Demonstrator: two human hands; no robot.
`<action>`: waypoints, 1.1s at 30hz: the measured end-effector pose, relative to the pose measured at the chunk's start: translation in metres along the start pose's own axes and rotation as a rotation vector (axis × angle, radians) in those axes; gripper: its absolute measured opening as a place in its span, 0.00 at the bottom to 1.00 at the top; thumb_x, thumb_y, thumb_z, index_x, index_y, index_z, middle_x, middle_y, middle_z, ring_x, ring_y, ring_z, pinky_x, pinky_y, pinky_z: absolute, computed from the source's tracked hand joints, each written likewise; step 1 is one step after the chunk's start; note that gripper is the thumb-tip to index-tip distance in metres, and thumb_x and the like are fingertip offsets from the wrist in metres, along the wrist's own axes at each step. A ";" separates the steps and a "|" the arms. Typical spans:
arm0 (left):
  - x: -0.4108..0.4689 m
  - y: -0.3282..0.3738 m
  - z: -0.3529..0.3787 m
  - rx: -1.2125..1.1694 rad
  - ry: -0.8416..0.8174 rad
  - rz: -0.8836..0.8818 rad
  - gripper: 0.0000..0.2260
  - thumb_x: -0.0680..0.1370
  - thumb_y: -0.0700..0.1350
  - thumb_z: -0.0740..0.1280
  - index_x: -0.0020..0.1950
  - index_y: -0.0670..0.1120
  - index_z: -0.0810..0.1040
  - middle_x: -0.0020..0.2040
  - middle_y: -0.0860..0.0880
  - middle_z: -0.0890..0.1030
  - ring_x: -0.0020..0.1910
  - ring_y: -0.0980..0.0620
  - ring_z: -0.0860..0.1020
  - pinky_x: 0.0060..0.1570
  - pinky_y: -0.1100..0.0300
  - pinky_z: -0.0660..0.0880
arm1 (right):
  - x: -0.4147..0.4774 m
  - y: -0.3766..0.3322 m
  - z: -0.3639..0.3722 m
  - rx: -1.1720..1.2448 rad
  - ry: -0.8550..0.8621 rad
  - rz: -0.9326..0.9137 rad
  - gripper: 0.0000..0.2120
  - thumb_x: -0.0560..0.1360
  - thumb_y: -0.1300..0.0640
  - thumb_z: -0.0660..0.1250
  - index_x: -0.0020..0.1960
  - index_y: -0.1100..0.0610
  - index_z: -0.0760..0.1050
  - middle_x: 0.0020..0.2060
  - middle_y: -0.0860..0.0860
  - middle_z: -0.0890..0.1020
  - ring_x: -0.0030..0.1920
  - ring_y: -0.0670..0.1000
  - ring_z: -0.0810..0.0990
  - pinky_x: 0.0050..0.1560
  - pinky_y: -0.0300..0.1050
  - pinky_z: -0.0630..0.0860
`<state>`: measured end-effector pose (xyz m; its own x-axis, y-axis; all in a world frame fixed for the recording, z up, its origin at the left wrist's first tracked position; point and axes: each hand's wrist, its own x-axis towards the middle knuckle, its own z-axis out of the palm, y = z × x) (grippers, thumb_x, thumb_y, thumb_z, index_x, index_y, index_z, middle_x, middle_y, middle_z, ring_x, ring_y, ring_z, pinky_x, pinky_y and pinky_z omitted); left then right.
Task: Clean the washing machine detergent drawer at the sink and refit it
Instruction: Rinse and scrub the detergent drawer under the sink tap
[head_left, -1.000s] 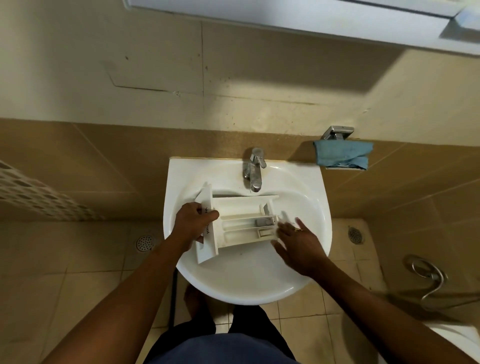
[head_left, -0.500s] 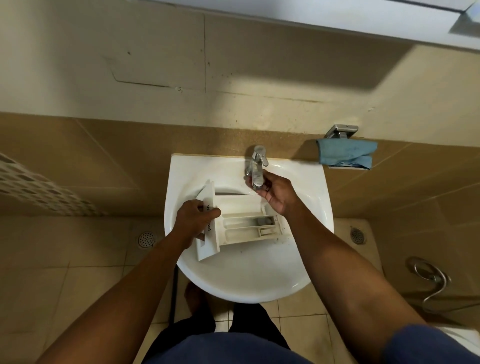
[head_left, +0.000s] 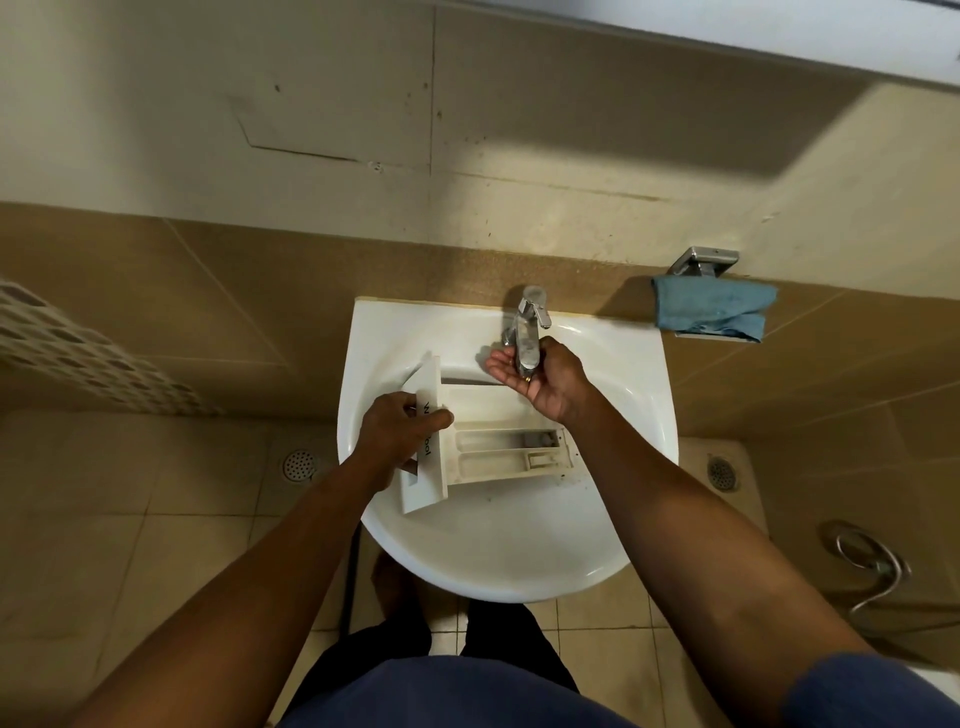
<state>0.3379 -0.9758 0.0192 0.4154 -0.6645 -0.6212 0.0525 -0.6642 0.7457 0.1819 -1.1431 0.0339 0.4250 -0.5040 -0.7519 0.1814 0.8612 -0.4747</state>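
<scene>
A white detergent drawer (head_left: 498, 449) lies in the white sink (head_left: 519, 551) with its compartments facing up and its front panel to the left. My left hand (head_left: 397, 434) grips that front panel. At the back of the basin stands a chrome tap (head_left: 525, 332). My right hand (head_left: 543, 376) is under the tap's spout, palm up, with fingers and thumb around the spout. No water shows.
A blue cloth (head_left: 714, 309) hangs on a metal holder on the wall to the right. Floor drains (head_left: 298, 465) sit on both sides of the sink. A spray hose (head_left: 867, 561) lies at the right, a perforated basket (head_left: 78, 358) at the left.
My right hand left the drawer's right end, rose to the tap and now cups the spout. My left hand stays on the front panel.
</scene>
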 end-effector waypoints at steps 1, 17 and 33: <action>0.000 0.000 0.000 0.001 -0.001 0.000 0.14 0.74 0.49 0.78 0.54 0.45 0.80 0.49 0.43 0.83 0.45 0.47 0.82 0.29 0.54 0.81 | -0.001 0.000 0.001 0.017 -0.007 0.001 0.25 0.86 0.56 0.47 0.52 0.72 0.76 0.40 0.64 0.86 0.40 0.60 0.88 0.53 0.57 0.82; 0.002 -0.003 -0.002 0.003 0.015 0.006 0.16 0.73 0.50 0.78 0.56 0.44 0.81 0.49 0.45 0.82 0.47 0.46 0.82 0.36 0.46 0.85 | -0.036 0.017 -0.045 -0.829 0.112 -0.089 0.21 0.83 0.61 0.53 0.44 0.74 0.78 0.41 0.68 0.85 0.45 0.68 0.86 0.53 0.66 0.83; 0.005 0.000 0.002 0.045 -0.032 0.010 0.16 0.72 0.47 0.78 0.55 0.41 0.81 0.48 0.43 0.84 0.43 0.47 0.83 0.35 0.45 0.85 | -0.054 0.052 -0.117 -1.710 -0.112 -0.673 0.30 0.84 0.39 0.53 0.49 0.62 0.83 0.43 0.57 0.86 0.44 0.57 0.83 0.49 0.56 0.78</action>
<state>0.3383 -0.9794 0.0156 0.3864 -0.6813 -0.6217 0.0068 -0.6719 0.7406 0.0648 -1.0792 -0.0038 0.7337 -0.6259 -0.2644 -0.6362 -0.4962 -0.5908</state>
